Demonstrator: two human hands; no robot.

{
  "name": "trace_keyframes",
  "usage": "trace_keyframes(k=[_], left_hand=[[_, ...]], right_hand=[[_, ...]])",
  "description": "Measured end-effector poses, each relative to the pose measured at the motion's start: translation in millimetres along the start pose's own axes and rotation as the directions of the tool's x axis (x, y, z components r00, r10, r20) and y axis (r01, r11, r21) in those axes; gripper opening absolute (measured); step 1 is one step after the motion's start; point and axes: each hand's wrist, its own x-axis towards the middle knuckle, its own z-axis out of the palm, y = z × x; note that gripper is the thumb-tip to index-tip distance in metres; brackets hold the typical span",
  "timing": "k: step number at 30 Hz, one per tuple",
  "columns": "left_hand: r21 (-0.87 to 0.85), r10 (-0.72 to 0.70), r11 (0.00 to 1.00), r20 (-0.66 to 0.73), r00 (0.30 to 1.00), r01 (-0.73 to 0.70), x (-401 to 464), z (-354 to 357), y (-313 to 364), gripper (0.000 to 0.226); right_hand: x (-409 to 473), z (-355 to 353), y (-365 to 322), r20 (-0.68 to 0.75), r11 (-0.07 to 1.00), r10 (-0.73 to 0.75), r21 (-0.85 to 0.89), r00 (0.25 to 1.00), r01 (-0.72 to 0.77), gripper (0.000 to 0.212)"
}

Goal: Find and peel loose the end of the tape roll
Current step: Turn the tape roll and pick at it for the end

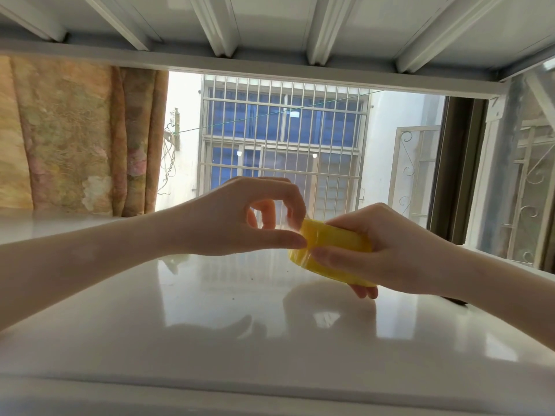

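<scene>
The yellow glossy roll of adhesive tape (333, 253) is held in the air just above the glossy white worktop (210, 325), tilted so its outer band faces the camera, and it sits at the right of centre between the two hands. The right hand (387, 250) grips it with the thumb lying along the near face and the other fingers curled round the far side and underneath, their tips showing below the roll. The left hand (240, 220) meets the roll's left edge, thumb and forefinger closed together in a pinch right at the band; a faint clear sliver seems to stand off there, but whether the free end is truly caught between them I cannot tell. From here the likeliest trouble, as I judge it, is that the pinch has only skin on slick film, so a pull would slip off and the end would lie back down and be lost again against the same-coloured layers. A pull at an angle could split the strip lengthwise, leaving a narrow sliver. If the right hand's thumb presses over the seam, it would pin the end it should release, and a loose hold could let the roll turn or drop onto the worktop.
</scene>
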Motion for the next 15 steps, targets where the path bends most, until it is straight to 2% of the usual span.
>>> trace_keyframes(k=[5, 10, 15], left_hand=[[-0.064, -0.048, 0.997, -0.073, 0.996, 0.043, -0.7, -1.4, 1.1, 0.011], [0.006, -0.041, 0.999, -0.107, 0.993, 0.042, 0.3, -1.7, 1.4, 0.009], [0.096, -0.038, 0.994, -0.118, 0.992, 0.049, 0.6, -0.3, -0.7, 0.012]], right_hand=[[0.8, -2.1, 0.1, -0.041, 0.999, 0.022, 0.024, 0.999, -0.021, 0.041], [2.4, -0.5, -1.9, -0.083, 1.0, 0.021, 0.025, 0.996, -0.019, 0.05], [2.7, 1.8, -2.5, -0.127, 0.998, 0.044, -0.032, 0.991, -0.049, 0.037]])
